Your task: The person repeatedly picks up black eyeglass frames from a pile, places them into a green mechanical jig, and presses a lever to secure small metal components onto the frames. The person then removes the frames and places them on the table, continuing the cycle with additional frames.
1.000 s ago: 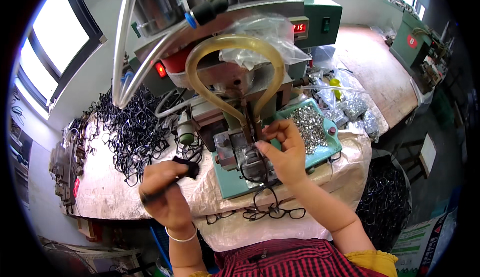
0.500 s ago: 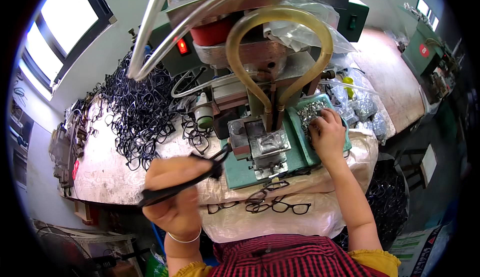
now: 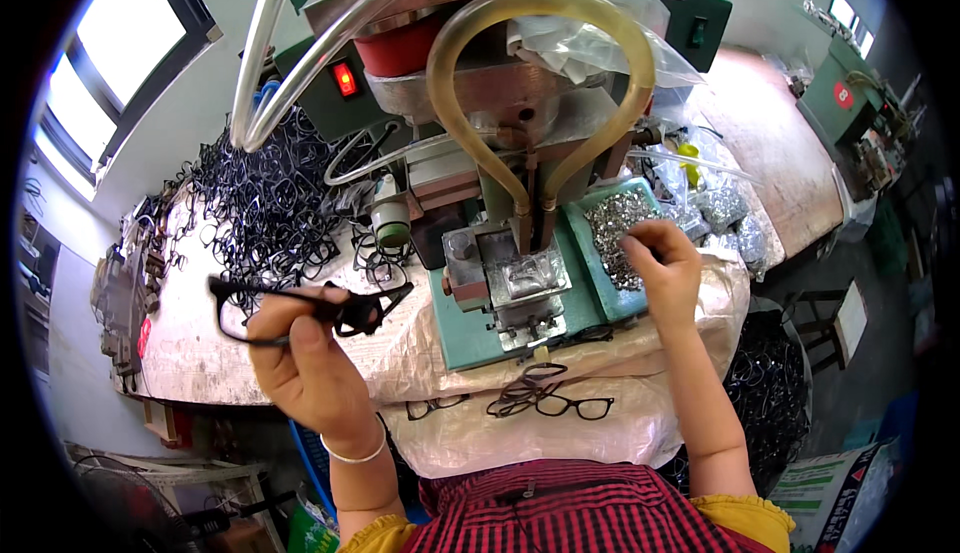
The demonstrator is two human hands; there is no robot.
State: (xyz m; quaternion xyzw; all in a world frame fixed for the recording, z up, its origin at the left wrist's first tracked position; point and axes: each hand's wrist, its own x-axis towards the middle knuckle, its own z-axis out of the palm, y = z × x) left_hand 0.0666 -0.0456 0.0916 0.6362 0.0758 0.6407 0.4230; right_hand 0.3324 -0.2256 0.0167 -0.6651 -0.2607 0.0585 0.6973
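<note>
My left hand [image 3: 305, 373], at the left of the bench, pinches a black eyeglass frame [image 3: 360, 315] and holds it up in the air. One rim of the frame sticks out past my fingers on the left. My right hand [image 3: 668, 275] is raised at the near right side of a teal tray [image 3: 626, 305] full of small silvery metal parts [image 3: 612, 238]. Its thumb and fingers are pressed together; whatever is between them is too small to make out. Between my hands stands a bench machine with a metal fixture block [image 3: 530, 278] on a green base.
A looped yellowish hose [image 3: 447, 48] and clear tubes [image 3: 262, 103] hang from the machine. Its red switch [image 3: 345, 78] glows. Black frames [image 3: 270, 193] are heaped at the back left; several more [image 3: 575, 408] lie on the front cover. Bagged parts [image 3: 722, 208] sit at the right.
My right hand has come up out of the metal parts toward the tray's near right edge, fingers pinched. My left hand has moved left and turned the eyeglass frame, so its rim now shows.
</note>
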